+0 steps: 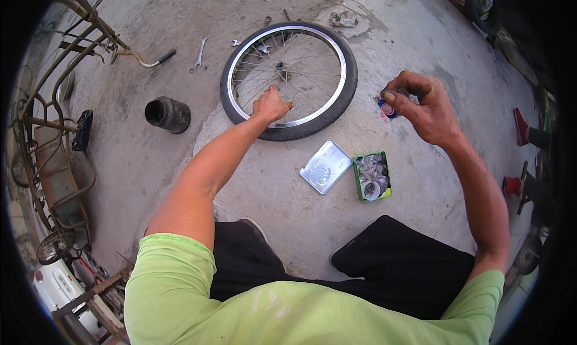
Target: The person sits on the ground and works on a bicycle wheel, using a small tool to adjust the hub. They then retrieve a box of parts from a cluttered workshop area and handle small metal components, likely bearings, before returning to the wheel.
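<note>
A bicycle wheel (350, 84) with a black tyre and silver rim lies flat on the ground. My left hand (273, 106) is over its near inner side with curled fingers at the spokes, thumb out to the right. Right of the wheel, my right hand (422, 106) is raised, thumb and forefinger pinched together; whatever is between them is too small to make out. The fingertips look dark with grime. Partly behind this hand shows a small blue packet (386, 109). Nearer me sit an open green tin (359, 180) holding plastic bags and a white cup of small balls, and a silver lid (326, 167).
A dark, open-mouthed jar (175, 115) lies left of the wheel. Beyond it are a wrench (201, 52) and several small parts. A rusty tricycle frame (49, 120) lines the left side. Dark wheels and a red-and-black object (520, 127) stand along the right edge.
</note>
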